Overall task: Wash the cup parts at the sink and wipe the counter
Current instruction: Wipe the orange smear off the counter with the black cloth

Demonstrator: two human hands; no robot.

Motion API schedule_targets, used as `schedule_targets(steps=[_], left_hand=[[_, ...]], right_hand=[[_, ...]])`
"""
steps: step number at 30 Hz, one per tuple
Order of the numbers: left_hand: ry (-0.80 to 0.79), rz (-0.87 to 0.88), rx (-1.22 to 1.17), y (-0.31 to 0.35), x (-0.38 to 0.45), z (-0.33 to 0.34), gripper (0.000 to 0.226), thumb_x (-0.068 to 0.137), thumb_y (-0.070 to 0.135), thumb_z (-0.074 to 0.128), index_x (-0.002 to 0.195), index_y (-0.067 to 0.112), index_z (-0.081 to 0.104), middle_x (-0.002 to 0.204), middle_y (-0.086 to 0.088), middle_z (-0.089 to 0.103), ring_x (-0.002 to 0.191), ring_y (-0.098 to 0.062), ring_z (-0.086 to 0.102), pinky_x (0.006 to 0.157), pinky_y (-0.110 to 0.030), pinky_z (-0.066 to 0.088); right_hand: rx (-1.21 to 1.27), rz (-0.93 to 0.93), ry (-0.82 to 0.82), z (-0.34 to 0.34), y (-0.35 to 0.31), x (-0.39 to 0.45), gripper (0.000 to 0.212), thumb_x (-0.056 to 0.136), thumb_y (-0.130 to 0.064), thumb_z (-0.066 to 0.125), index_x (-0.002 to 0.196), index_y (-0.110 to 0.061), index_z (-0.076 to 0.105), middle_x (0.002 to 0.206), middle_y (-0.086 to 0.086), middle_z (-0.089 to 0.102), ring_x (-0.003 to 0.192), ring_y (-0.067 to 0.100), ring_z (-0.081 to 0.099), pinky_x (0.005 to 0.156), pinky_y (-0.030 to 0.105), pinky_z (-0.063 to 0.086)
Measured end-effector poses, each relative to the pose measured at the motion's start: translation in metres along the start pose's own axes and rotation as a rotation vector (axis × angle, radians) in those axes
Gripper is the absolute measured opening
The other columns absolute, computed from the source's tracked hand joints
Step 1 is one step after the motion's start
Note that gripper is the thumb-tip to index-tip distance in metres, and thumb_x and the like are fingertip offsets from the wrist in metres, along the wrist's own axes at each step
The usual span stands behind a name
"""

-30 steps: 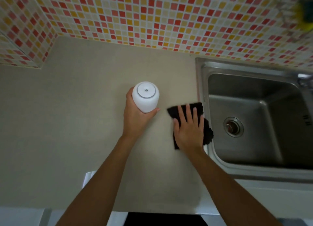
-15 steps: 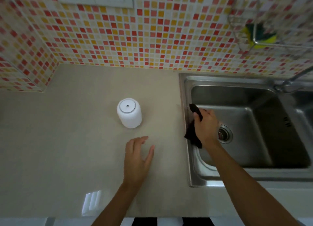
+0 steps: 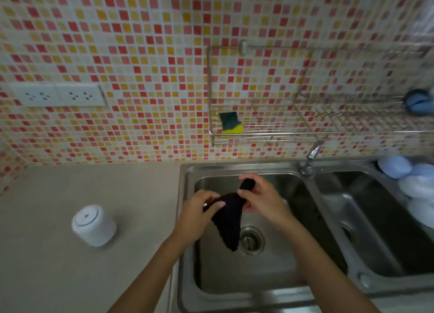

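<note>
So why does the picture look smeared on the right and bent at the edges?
Head view: the wire dish rack and pale blue items at the right edge are motion-blurred, the mosaic tile lines bow from the wide-angle lens, light is dim, yet the black cloth and yellow-green sponge stay fairly sharp.

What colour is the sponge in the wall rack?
Green on top, yellow below: sponge, head view.

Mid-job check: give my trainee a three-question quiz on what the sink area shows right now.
1. True or false: both the left hand and the right hand hold the black cloth.
2. Where does the white cup stand?
A in the sink basin
B on the counter
C on the wire rack
3. What lies in the wire rack on the wall?

Key: 1 true. 2 B. 3 a green and yellow sponge.
</note>
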State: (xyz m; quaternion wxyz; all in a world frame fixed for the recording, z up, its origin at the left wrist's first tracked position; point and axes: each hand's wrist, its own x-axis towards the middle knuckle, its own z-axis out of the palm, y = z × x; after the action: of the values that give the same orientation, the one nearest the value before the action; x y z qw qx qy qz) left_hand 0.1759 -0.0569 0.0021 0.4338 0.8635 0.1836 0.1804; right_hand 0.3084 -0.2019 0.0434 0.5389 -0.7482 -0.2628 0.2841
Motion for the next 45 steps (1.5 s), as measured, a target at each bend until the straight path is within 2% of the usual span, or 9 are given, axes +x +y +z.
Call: schedule_targets(steps=[5,12,17,21,25,29,34,41,45], left_hand=[[0.152,0.226,0.112,0.083,0.039,-0.022,0.01,0.089,0.031,0.062,0.097,0.027,0.066,0.092,0.011,0.059,0.09,0.003,0.055,0.079,-0.007,0.041],[0.25,0.393,0.192,0.183,0.119,-0.041,0.017,0.091,0.033,0.06,0.103,0.025,0.067,0.093,0.017,0.059,0.09,0.005,0.053,0.078,-0.006,0.039],[0.255,0.417,0.22,0.208,0.17,-0.033,0.017,0.094,0.031,0.058,0.103,0.022,0.068,0.092,0.017,0.061,0.086,0.002,0.055,0.076,-0.01,0.043],[0.309,0.435,0.213,0.212,0.189,-0.032,0.015,0.092,0.03,0.061,0.104,0.024,0.068,0.092,0.02,0.058,0.088,0.009,0.054,0.078,-0.005,0.04],[0.273,0.388,0.206,0.205,0.201,-0.027,0.012,0.092,0.029,0.062,0.101,0.027,0.068,0.093,0.02,0.058,0.087,0.014,0.053,0.076,-0.001,0.038],[0.2,0.306,0.163,0.19,0.213,-0.022,0.016,0.089,0.032,0.064,0.102,0.025,0.069,0.095,0.019,0.063,0.092,0.009,0.055,0.078,-0.004,0.04],[0.09,0.177,0.192,0.164,0.244,0.002,0.022,0.089,0.023,0.066,0.109,0.015,0.067,0.104,0.005,0.065,0.094,-0.007,0.056,0.076,-0.003,0.037],[-0.068,0.002,0.467,0.132,0.272,0.028,0.033,0.088,0.013,0.066,0.12,0.014,0.06,0.123,-0.011,0.058,0.116,-0.027,0.054,0.098,-0.033,0.042],[-0.062,-0.055,0.769,0.135,0.267,0.022,0.054,0.09,0.037,0.063,0.139,0.022,0.044,0.15,-0.008,0.034,0.138,-0.03,0.03,0.113,-0.043,0.028]], right_hand=[[-0.223,-0.089,-0.069,-0.091,-0.062,-0.023,0.03,0.086,-0.023,0.07,0.112,-0.028,0.057,0.088,-0.001,0.075,0.07,0.017,0.071,0.056,0.02,0.05],[-0.304,-0.416,0.152,-0.175,-0.141,0.018,0.02,0.083,-0.021,0.073,0.091,-0.034,0.06,0.081,-0.005,0.072,0.075,0.009,0.067,0.071,0.031,0.052],[-0.416,-0.6,0.323,-0.205,-0.151,0.063,0.029,0.077,-0.017,0.078,0.081,-0.036,0.056,0.121,-0.005,0.047,0.098,0.008,0.056,0.085,0.023,0.045],[-0.341,-0.58,0.302,-0.217,-0.148,0.079,0.02,0.079,-0.018,0.076,0.082,-0.025,0.058,0.103,-0.018,0.061,0.087,0.003,0.061,0.073,0.026,0.05],[-0.251,-0.545,0.221,-0.224,-0.139,0.09,0.018,0.078,-0.017,0.078,0.086,-0.024,0.063,0.088,-0.009,0.069,0.08,0.007,0.064,0.075,0.021,0.05],[-0.198,-0.465,0.211,-0.227,-0.128,0.103,0.019,0.077,-0.02,0.079,0.092,-0.024,0.067,0.091,-0.008,0.07,0.082,0.005,0.066,0.078,0.017,0.051],[-0.405,-0.3,0.253,-0.222,-0.105,0.15,0.021,0.081,-0.028,0.076,0.098,-0.023,0.066,0.092,-0.005,0.066,0.087,0.011,0.062,0.065,0.014,0.04],[-0.695,-0.233,0.237,-0.201,-0.086,0.189,0.028,0.088,-0.019,0.067,0.115,-0.02,0.062,0.12,0.002,0.063,0.109,0.02,0.059,0.089,0.03,0.047],[-0.778,-0.362,0.148,-0.188,-0.08,0.171,0.047,0.09,-0.025,0.066,0.134,-0.022,0.052,0.14,0.002,0.051,0.125,0.022,0.048,0.1,0.03,0.038]])
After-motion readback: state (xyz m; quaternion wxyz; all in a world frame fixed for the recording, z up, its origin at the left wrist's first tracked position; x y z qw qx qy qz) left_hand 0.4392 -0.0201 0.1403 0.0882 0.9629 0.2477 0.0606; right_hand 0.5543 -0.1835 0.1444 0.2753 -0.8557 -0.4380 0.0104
